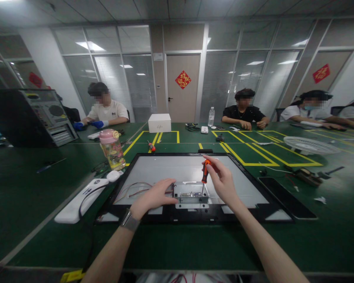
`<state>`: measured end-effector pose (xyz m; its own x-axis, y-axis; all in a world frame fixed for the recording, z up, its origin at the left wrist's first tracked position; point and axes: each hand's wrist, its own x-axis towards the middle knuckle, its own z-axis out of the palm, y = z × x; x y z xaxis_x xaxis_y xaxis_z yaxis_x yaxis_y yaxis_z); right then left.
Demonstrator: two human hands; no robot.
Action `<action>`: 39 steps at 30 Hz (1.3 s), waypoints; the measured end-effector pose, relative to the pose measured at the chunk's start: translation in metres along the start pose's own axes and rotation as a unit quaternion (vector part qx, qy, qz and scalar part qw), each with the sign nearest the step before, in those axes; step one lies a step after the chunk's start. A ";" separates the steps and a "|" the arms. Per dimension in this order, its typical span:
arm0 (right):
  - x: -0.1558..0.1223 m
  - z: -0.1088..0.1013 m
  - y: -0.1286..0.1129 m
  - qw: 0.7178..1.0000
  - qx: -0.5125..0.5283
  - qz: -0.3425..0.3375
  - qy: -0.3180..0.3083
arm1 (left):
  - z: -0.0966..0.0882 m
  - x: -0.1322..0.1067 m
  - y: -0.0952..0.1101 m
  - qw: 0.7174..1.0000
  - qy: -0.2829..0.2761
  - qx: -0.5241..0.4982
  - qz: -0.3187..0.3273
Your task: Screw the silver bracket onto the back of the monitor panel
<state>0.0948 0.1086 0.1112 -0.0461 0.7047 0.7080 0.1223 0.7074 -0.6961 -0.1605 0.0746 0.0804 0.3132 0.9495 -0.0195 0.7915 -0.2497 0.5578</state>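
My right hand (222, 179) grips a screwdriver (205, 171) with an orange and black handle, held nearly upright. Its shaft points down at the right end of a small metal bracket (191, 200) that carries a row of ports. Against the left end of that bracket rests my left hand (156, 194), thumb and fingers apart as they steady it. Underneath lies a large flat panel (171, 167) with a black frame, like the back of a monitor. Thin wires (135, 188) run left from the bracket, partly covered by my left hand. Whether the tip sits in a screw is too small to tell.
Left of the panel are a white power bank (81, 202) with a cable and a pink-lidded bottle (112, 149). A black phone-like slab (286, 196) lies right. A computer case (32, 118), white box (159, 123) and red screwdriver (151, 147) stand farther off. Several people sit opposite.
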 end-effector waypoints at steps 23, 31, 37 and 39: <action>-0.015 0.026 0.002 0.984 0.128 0.111 0.053 | -0.002 -0.002 0.006 1.000 0.000 -0.003 -0.007; -0.015 0.027 0.004 0.985 0.127 0.111 0.047 | -0.001 -0.001 0.004 1.000 0.000 -0.006 -0.008; -0.017 0.026 0.005 0.992 0.082 0.083 0.046 | 0.000 -0.001 0.004 1.000 0.001 -0.007 -0.009; -0.019 0.026 0.002 0.995 0.068 0.061 0.028 | 0.000 -0.001 0.002 1.000 0.001 -0.008 -0.007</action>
<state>0.0697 0.0984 0.0933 0.0160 0.7841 0.6205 -0.0128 0.6206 -0.7840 -0.1586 0.0732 0.0814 0.3015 0.9532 -0.0246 0.7873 -0.2343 0.5703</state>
